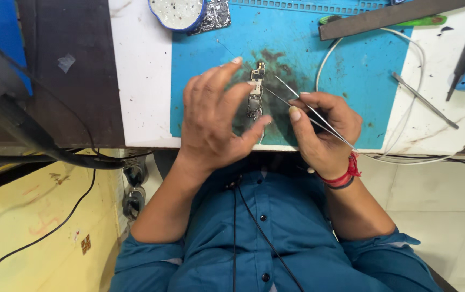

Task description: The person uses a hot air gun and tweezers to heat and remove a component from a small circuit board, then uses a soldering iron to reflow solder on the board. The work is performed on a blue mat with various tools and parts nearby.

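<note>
A small, narrow circuit board (pixel 255 94) lies on a blue work mat (pixel 346 75), over a dark scorched patch. My left hand (pixel 216 116) hovers over the board's left side, its fingers spread and the thumb by the board's lower end; it grips nothing. My right hand (pixel 324 130) pinches a pair of thin metal tweezers (pixel 303 105) whose tips point up-left and reach the board's right edge. A red thread band circles my right wrist.
A second circuit board (pixel 213 15) and a blue-rimmed round dish (pixel 177 13) sit at the mat's top left. Another pair of tweezers (pixel 424 100), a white cable (pixel 413 54) and a dark bar (pixel 400 16) lie to the right. Black cables (pixel 54 154) hang at left.
</note>
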